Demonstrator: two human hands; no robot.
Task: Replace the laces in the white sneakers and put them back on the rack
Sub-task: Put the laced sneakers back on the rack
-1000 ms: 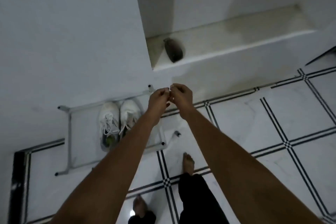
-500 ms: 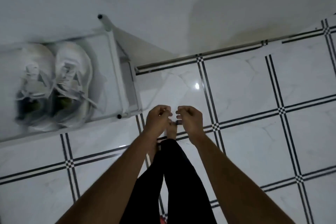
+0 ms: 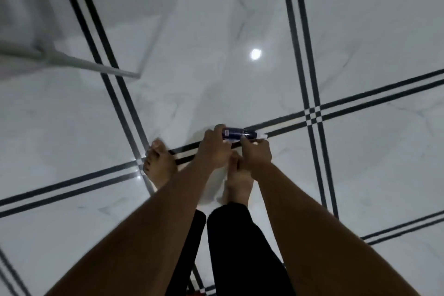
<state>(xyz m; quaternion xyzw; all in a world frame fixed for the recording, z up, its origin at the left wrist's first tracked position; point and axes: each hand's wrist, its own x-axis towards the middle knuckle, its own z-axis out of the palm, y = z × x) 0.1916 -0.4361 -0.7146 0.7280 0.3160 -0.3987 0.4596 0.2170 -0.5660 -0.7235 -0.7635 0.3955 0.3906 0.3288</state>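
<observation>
Both my hands are low over the tiled floor, side by side. My left hand (image 3: 212, 150) and my right hand (image 3: 255, 155) each curl their fingers round a small dark blue packet (image 3: 236, 132) with a white end, which lies across a black tile line. A corner of the grey metal shoe rack (image 3: 72, 62) shows at the upper left. The white sneakers are out of view.
My two bare feet (image 3: 158, 166) stand on the white marble-look floor with double black grid lines (image 3: 312, 113). Black trouser legs (image 3: 240, 247) hang below my arms. A lamp's reflection (image 3: 255, 53) glints on the tiles ahead.
The view tipped down and right, so the sneakers and most of the rack left the frame. My hands dropped to the floor and took hold of the small dark packet.
</observation>
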